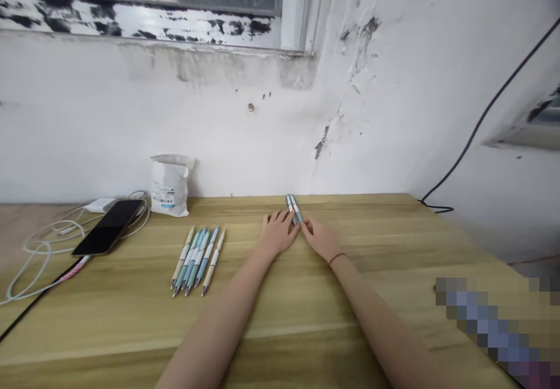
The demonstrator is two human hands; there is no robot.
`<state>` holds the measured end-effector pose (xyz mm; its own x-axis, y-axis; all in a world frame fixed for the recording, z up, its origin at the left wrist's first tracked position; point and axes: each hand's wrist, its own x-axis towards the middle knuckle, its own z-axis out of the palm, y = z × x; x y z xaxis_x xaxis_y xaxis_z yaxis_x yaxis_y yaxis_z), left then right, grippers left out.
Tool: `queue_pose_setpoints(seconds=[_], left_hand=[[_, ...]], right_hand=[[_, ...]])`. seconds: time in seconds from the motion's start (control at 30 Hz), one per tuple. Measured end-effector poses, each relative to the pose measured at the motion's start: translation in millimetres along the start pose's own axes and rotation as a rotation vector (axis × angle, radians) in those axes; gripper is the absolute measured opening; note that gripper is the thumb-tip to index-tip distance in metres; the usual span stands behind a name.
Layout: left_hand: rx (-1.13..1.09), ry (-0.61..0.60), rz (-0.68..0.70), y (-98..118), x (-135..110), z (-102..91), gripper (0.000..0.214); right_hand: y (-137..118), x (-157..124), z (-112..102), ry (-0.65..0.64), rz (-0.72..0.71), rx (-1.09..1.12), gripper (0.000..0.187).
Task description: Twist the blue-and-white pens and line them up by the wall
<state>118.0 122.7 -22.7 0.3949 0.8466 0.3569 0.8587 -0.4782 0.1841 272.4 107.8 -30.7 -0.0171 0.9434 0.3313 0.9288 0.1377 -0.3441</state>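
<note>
Two blue-and-white pens (294, 203) lie side by side on the wooden table near the wall, pointing away from me. My left hand (279, 232) rests flat against their left side, fingers apart and thumb by their near ends. On the other side, my right hand (321, 238) has its fingers drawn together, with the fingertips at the pens' near ends, which are partly hidden. Further left lies a loose bunch of several pens (195, 260) in pale blue, green and cream with white grips, roughly parallel, their metal tips toward me.
A black phone (109, 227) lies at the left among white cables (41, 249) and a white charger (100, 204). A white packet (170, 185) stands against the wall. A dark cord (476, 123) hangs at the right. Something blurred by pixels (494, 330) is at the right edge.
</note>
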Motion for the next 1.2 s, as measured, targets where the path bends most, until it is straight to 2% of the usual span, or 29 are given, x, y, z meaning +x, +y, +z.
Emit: queue_pose_setpoints(seconds=[0.23,1.2], left_hand=[[-0.017,0.036,0.018,-2.0,-0.9,3.1,0.045],[-0.028,0.017,0.012,-1.1,-2.0,1.0,0.043]], right_hand=[[1.3,0.8,2.3,-0.014,-0.018,0.036,0.029],[-0.5,0.3,1.0,-0.022,-0.018,0.003,0.028]])
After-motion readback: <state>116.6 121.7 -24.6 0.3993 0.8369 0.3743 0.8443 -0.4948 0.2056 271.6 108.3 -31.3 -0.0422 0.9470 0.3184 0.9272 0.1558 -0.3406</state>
